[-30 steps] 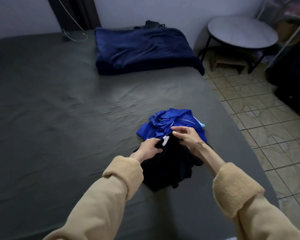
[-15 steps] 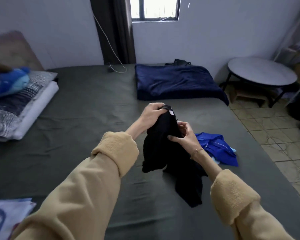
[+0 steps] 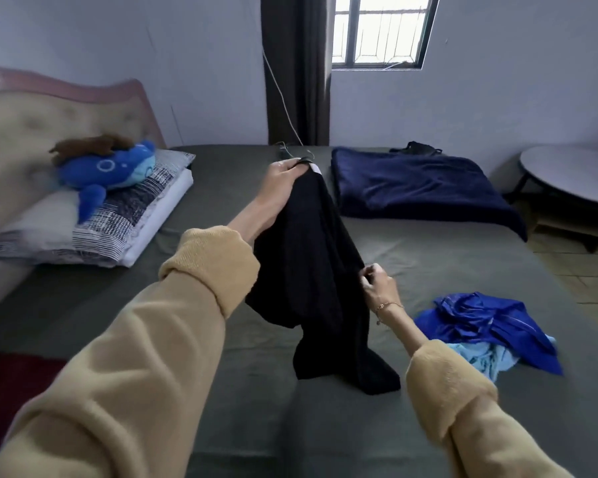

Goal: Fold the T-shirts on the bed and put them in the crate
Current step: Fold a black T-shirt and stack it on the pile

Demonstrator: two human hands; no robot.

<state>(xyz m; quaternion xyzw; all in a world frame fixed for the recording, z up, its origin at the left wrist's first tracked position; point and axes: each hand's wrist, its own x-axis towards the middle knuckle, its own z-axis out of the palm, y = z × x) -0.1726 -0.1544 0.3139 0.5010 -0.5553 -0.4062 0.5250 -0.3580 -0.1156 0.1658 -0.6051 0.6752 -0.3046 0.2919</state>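
Black limp T-shirt (image 3: pixel 311 270), pinched by both hands

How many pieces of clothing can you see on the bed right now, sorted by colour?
Black: 1, the black T-shirt held up by left hand and right hand
Royal blue: 1, the blue shirt
Light blue: 1, the light blue garment under it
Total: 3

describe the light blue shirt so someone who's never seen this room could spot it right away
Start at the grey-green bed and go to its right edge, near the tiled floor. A crumpled royal blue shirt lies there, and the light blue shirt pokes out from under its near side. It is pale sky blue, while its neighbour is deep and shiny.
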